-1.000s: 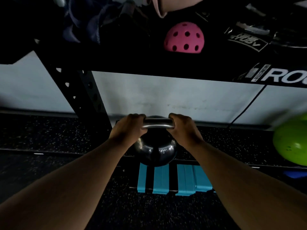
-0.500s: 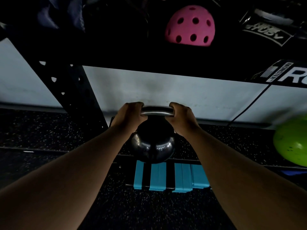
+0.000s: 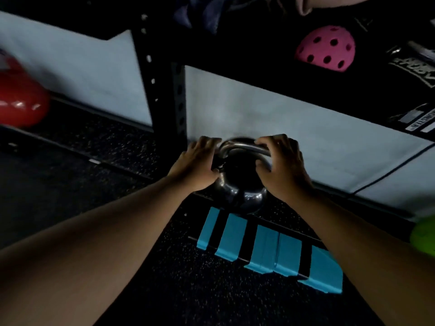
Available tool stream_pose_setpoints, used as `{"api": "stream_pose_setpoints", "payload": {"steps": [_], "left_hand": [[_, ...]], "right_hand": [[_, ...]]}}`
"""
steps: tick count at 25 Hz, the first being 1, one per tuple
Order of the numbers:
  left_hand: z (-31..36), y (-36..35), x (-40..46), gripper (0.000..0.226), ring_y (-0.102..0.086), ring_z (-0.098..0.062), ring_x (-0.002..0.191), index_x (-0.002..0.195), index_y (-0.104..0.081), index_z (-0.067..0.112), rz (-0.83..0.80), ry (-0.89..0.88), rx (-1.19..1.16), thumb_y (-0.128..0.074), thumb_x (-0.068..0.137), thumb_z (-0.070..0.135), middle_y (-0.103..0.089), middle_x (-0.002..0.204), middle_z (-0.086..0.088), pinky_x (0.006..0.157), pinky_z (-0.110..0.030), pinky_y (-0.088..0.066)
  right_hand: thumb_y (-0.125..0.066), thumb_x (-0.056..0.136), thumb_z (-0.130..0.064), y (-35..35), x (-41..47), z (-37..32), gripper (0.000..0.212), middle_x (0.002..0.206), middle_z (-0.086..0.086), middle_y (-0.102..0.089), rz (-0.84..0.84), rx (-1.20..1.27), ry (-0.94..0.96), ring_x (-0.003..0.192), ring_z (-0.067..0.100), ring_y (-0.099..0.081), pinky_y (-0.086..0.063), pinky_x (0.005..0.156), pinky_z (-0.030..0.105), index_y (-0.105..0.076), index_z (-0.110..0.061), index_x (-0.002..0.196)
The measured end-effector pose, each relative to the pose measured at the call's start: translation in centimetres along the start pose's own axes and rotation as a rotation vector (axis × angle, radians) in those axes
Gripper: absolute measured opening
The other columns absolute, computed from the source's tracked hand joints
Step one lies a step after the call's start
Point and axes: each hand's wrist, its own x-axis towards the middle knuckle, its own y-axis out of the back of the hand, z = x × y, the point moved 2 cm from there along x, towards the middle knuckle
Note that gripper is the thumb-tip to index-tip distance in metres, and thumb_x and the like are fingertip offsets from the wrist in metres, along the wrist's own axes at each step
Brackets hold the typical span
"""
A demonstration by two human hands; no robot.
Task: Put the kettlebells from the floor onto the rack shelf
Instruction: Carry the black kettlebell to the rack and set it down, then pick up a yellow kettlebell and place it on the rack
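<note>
A shiny dark metal kettlebell (image 3: 242,194) hangs in front of me, below the black rack shelf (image 3: 270,76) and above the speckled floor. My left hand (image 3: 196,164) grips the left side of its handle. My right hand (image 3: 282,165) curls over the right side of the handle, fingers partly spread. The kettlebell's bottom sits just above a blue and black striped block (image 3: 270,248) on the floor. The black rack upright (image 3: 164,90) stands just left of my hands.
A pink perforated ball (image 3: 326,48) and dark gear lie on the shelf above. A red ball (image 3: 18,102) rests on the floor at far left, a green ball (image 3: 423,234) at far right. A pale wall (image 3: 259,118) runs behind the rack.
My view has swung and tilted, so the rack upright and red ball now show at left. The kettlebell stays in both hands, and my right fingers have loosened over the handle.
</note>
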Motion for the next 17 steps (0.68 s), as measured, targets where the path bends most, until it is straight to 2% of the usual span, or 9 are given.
{"api": "stream_pose_setpoints", "payload": {"steps": [3,7,11,14,17], "left_hand": [[-2.6,1.7,-5.7,0.056,-0.046,-0.028,0.128,0.137,-0.045,0.025,-0.037,0.096,-0.007,-0.063,0.084,0.028,-0.047,0.141,-0.005,0.102,-0.047,-0.045],[-9.7,3.5,-16.4,0.032,-0.061,-0.02,0.109,0.121,-0.06,0.03,-0.157,0.265,-0.021,-0.056,0.089,0.028,-0.063,0.124,0.0,0.089,-0.039,-0.053],[-18.0,2.8,-30.1,0.033,-0.062,-0.015,0.102,0.119,-0.06,0.033,-0.297,0.523,-0.096,-0.053,0.089,0.021,-0.066,0.118,0.006,0.085,-0.037,-0.053],[-23.7,0.5,-43.7,0.039,-0.062,-0.016,0.102,0.12,-0.058,0.035,-0.314,0.758,-0.199,-0.052,0.086,0.017,-0.067,0.115,0.008,0.083,-0.036,-0.051],[-27.7,-2.3,-56.5,0.045,-0.064,-0.019,0.105,0.123,-0.055,0.034,-0.286,0.905,-0.255,-0.052,0.081,0.017,-0.068,0.111,0.009,0.085,-0.034,-0.051]], "right_hand": [[-0.06,0.085,-0.022,-1.2,-1.5,-4.3,0.028,0.115,0.003,-0.055,-0.101,0.039,0.12,0.114,0.029,-0.05,-0.046,0.093,0.047,-0.057,-0.024,0.113],[-0.058,0.088,-0.016,-5.6,-4.2,-12.4,0.015,0.099,0.002,-0.061,-0.353,0.125,0.273,0.099,0.024,-0.059,-0.052,0.083,0.044,-0.064,-0.02,0.1],[-0.056,0.089,-0.016,-12.4,-11.0,-21.5,0.012,0.096,-0.002,-0.065,-0.574,0.211,0.273,0.093,0.019,-0.062,-0.054,0.078,0.041,-0.065,-0.022,0.092],[-0.054,0.09,-0.019,-18.6,-19.6,-29.0,0.012,0.097,-0.006,-0.065,-0.797,0.193,0.347,0.092,0.016,-0.061,-0.054,0.079,0.039,-0.064,-0.025,0.091],[-0.054,0.09,-0.021,-23.6,-28.5,-35.4,0.011,0.097,-0.006,-0.065,-0.959,0.155,0.393,0.091,0.016,-0.059,-0.053,0.078,0.038,-0.063,-0.027,0.09]]}}
